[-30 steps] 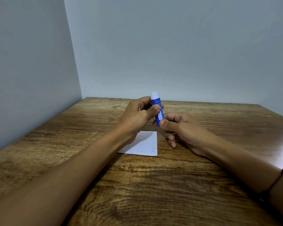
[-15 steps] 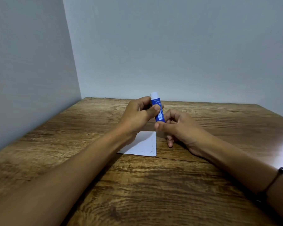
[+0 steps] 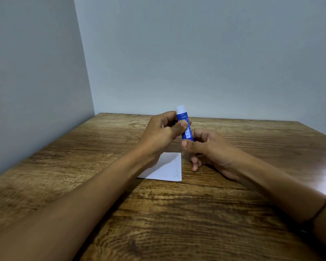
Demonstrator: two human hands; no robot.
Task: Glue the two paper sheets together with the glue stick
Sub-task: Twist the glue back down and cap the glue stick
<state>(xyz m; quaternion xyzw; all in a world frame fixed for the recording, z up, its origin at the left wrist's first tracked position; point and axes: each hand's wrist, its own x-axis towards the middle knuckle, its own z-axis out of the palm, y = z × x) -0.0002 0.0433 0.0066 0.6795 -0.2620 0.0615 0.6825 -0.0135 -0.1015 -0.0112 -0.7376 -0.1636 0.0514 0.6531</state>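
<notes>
Your left hand [image 3: 164, 132] has its grip around the blue, white-capped glue stick [image 3: 184, 125], upright, cap at twelve o'clock; your right hand [image 3: 205, 147] pinches its base. White paper sheet [image 3: 167, 168] lies below on the tabletop [image 3: 196, 213], at six o'clock.

1 glue stick [image 3: 184, 125], 1 paper sheet [image 3: 167, 169], 2 hands.

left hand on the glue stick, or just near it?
Touching. The head view shows the left hand holding the glue stick upright, thumb pressed across its blue barrel.
</notes>
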